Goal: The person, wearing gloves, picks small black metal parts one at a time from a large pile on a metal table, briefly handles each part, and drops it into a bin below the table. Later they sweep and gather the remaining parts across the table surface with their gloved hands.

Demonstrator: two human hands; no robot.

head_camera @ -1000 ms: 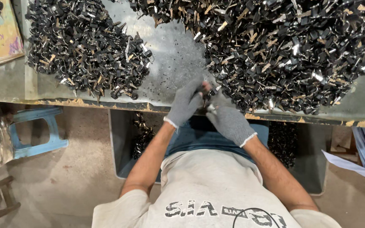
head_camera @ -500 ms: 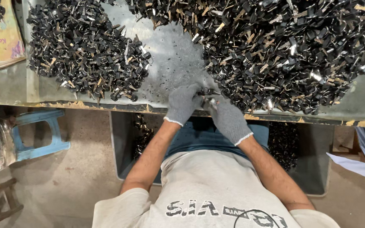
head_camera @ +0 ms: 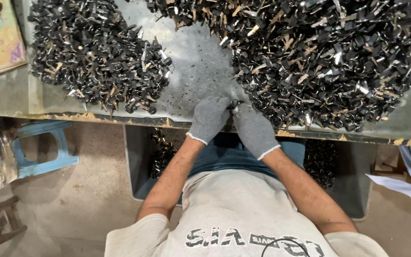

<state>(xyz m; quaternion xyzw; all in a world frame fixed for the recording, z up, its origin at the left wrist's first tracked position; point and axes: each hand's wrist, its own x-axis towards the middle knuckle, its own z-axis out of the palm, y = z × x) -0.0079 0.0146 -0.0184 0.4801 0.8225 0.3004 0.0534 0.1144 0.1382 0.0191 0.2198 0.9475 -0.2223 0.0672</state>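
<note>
Working right at the table's near edge, bare strip between piles | left hand and right hand both curled, pinching one small dark clip

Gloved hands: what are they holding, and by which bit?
Both the left hand and right hand pinch one small dark metal piece between their fingertips; which part they grip is too small to tell.

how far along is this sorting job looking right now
Done, it seems: the smaller pile on the left, plus parts in the bin under the table. In hand: left hand and right hand pinch one small part. Left: the big pile, clearly the larger share.
</note>
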